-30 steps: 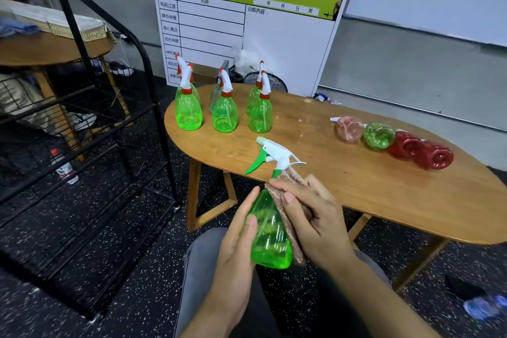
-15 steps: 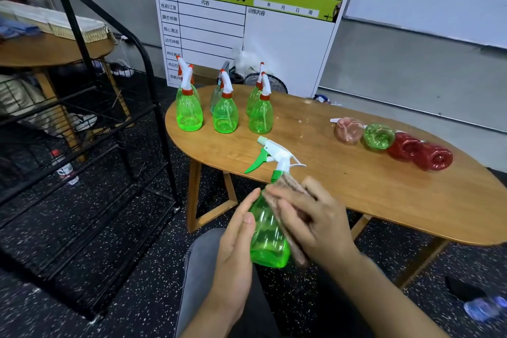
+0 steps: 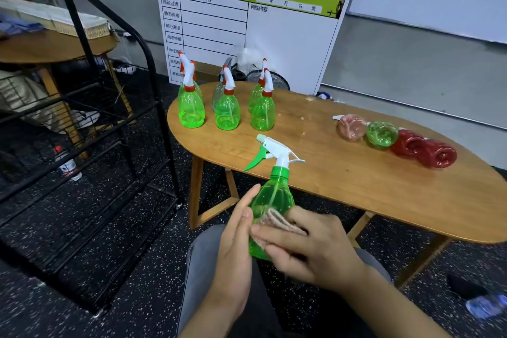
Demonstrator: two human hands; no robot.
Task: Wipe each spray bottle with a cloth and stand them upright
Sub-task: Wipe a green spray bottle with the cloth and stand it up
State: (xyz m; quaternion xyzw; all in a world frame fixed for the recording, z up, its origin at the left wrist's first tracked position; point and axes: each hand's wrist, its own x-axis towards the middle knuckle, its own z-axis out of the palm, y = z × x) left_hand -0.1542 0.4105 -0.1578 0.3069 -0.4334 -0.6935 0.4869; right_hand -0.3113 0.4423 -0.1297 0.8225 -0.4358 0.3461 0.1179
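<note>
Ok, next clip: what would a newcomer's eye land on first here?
First, the green spray bottle held upright over the lap, left hand steadying it while the right hand presses a pinkish cloth against it. Next, the upright green bottles at the wooden table's far left, and four bottles lying down at its right.

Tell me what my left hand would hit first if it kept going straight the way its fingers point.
Probably the green spray bottle: the left hand lies along its side, fingers aimed up toward the wooden table. Past the bottle, the table edge likely comes next, though depth is unclear.
</note>
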